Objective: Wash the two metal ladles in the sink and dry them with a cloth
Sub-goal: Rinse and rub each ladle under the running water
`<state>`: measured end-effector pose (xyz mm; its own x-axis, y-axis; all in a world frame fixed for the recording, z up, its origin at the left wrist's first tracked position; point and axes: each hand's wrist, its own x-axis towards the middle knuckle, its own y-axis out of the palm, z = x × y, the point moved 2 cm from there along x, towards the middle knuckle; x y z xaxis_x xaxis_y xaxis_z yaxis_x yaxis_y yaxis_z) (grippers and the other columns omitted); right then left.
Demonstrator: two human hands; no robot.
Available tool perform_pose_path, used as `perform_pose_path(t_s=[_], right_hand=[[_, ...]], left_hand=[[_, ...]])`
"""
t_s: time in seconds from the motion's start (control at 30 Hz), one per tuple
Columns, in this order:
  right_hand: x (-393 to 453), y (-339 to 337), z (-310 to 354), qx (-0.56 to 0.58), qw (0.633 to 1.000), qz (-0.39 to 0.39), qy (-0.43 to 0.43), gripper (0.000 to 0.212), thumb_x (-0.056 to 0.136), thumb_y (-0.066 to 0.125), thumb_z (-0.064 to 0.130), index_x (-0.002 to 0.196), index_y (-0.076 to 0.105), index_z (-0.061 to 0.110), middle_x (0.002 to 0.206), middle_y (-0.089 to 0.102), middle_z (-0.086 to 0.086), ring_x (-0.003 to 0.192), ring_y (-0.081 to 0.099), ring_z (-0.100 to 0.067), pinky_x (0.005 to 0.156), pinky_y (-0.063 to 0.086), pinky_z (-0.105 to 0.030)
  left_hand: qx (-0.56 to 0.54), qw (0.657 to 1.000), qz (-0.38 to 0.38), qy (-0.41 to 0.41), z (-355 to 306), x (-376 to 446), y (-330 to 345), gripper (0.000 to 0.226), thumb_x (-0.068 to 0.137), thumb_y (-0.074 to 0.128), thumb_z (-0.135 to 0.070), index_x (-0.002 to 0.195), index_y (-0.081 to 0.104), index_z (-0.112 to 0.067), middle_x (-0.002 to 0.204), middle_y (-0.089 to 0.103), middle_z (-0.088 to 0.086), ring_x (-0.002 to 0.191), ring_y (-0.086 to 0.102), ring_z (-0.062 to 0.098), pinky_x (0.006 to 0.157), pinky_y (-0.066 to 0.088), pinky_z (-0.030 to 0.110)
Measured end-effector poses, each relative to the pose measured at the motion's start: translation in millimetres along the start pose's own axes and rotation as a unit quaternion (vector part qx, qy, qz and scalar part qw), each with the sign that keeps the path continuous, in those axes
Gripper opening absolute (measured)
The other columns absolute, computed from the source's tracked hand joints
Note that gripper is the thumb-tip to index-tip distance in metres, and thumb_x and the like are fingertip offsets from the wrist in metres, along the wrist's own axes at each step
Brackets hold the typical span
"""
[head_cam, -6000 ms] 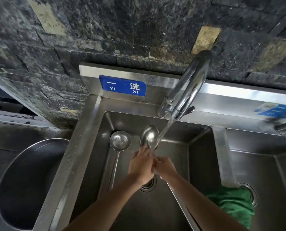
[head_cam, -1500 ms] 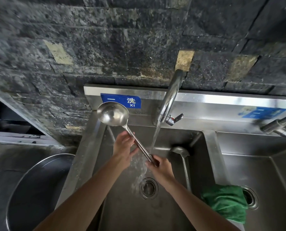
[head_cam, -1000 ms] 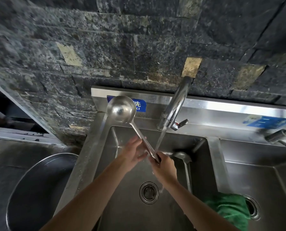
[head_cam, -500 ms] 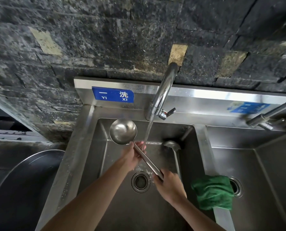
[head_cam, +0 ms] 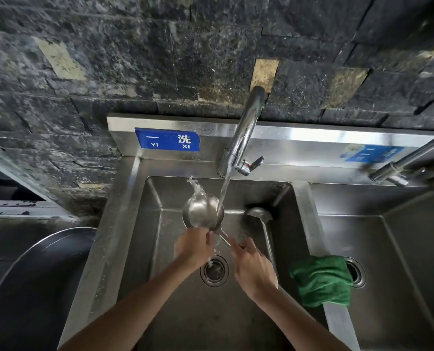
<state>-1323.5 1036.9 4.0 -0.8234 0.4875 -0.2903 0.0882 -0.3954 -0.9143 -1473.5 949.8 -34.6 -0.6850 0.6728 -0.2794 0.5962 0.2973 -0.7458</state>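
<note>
A stainless steel double sink stands against a wall of dark, rough stone blocks, a few of them paler and yellowish. On the splashback above the near basin is a blue sign with white characters and the letters YI XI; a second, blurred blue sign sits over the other basin. A chrome gooseneck tap runs, and its stream of water falls just beyond the grip onto the bowl of the held ladle, throwing a splash up past the bowl's far edge. The left hand is curled around the ladle where the bowl meets the handle, its grip closed on the metal. The right hand is just beside it toward the person, fingers folded round the lower handle, which it mostly hides; both forearms reach in from the bottom edge, converging over the drain. The second ladle lies in the same basin to the right of the grip, bowl toward the back corner, handle running toward the person past the right hand. Further right, a green cloth is draped over the divider between the two basins. A second tap juts in from the right edge. Well left of the grip, outside the sink, is a large dark round metal basin.
</note>
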Motion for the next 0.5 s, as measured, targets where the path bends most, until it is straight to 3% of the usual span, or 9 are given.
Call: perform_pose_path(t_s=[0.07,0.1,0.17,0.27,0.37,0.43,0.5], right_hand=[[0.5,-1.0,-3.2,-0.019,1.000,0.005,-0.005,0.066,0.097,0.043,0.009,0.147,0.021,0.046,0.120,0.050,-0.003,0.096,0.069,-0.035,0.070,0.058,-0.047],[1.6,-1.8,-3.7,-0.024,1.000,0.007,-0.008,0.066,0.097,0.043,0.009,0.146,0.021,0.046,0.121,0.051,-0.003,0.096,0.069,-0.035,0.070,0.059,-0.047],[3.9,-2.7,-4.8,-0.034,0.999,0.016,-0.012,0.065,0.096,0.043,0.008,0.147,0.024,0.044,0.121,0.051,-0.003,0.096,0.070,-0.034,0.071,0.059,-0.046],[2.2,-7.0,-6.9,-0.048,0.998,0.027,-0.014,0.061,0.096,0.045,0.010,0.148,0.031,0.037,0.120,0.050,-0.004,0.096,0.070,-0.034,0.071,0.058,-0.045],[-5.2,-9.0,-15.3,-0.080,0.995,0.049,-0.026,0.059,0.097,0.048,0.011,0.149,0.033,0.034,0.122,0.050,-0.004,0.098,0.071,-0.031,0.074,0.058,-0.044],[-8.2,-9.6,-19.4,-0.091,0.994,0.058,-0.031,0.057,0.099,0.048,0.012,0.150,0.033,0.033,0.124,0.050,-0.005,0.099,0.071,-0.029,0.076,0.058,-0.042],[-7.9,-10.0,-16.3,-0.078,0.995,0.058,-0.027,0.057,0.100,0.046,0.012,0.149,0.031,0.035,0.123,0.051,-0.005,0.097,0.071,-0.030,0.074,0.057,-0.042]], left_hand=[[0.164,0.971,-0.075,0.160,6.3,-7.3,-5.8,0.013,0.094,0.053,-0.025,0.093,0.065,-0.020,0.100,0.067,-0.003,0.101,0.063,0.016,0.082,0.060,0.039],[0.210,0.949,-0.078,0.221,10.8,-6.8,-2.6,0.021,0.089,0.060,-0.023,0.108,0.065,-0.018,0.115,0.065,-0.002,0.115,0.060,0.018,0.094,0.057,0.039],[0.280,0.919,-0.014,0.275,17.6,-4.7,5.2,0.059,0.083,0.068,-0.025,0.138,0.052,-0.011,0.141,0.056,0.004,0.134,0.050,0.024,0.113,0.041,0.044],[0.377,0.894,0.077,0.227,29.5,-0.4,4.5,0.080,0.091,0.060,-0.033,0.157,0.021,-0.008,0.162,0.028,0.010,0.149,0.027,0.027,0.125,0.015,0.046],[0.483,0.849,0.074,0.202,44.5,9.6,-13.2,0.078,0.092,0.058,-0.033,0.158,0.020,-0.017,0.168,0.011,0.006,0.155,0.005,0.023,0.124,-0.002,0.054],[0.487,0.848,0.087,0.188,44.8,12.3,-16.1,0.080,0.091,0.061,-0.031,0.158,0.019,-0.019,0.168,0.005,0.005,0.156,-0.002,0.023,0.123,-0.008,0.056],[0.442,0.871,0.109,0.185,30.8,4.3,-2.9,0.085,0.088,0.064,-0.037,0.157,0.021,-0.013,0.167,0.009,0.010,0.155,0.003,0.027,0.125,0.000,0.054]])
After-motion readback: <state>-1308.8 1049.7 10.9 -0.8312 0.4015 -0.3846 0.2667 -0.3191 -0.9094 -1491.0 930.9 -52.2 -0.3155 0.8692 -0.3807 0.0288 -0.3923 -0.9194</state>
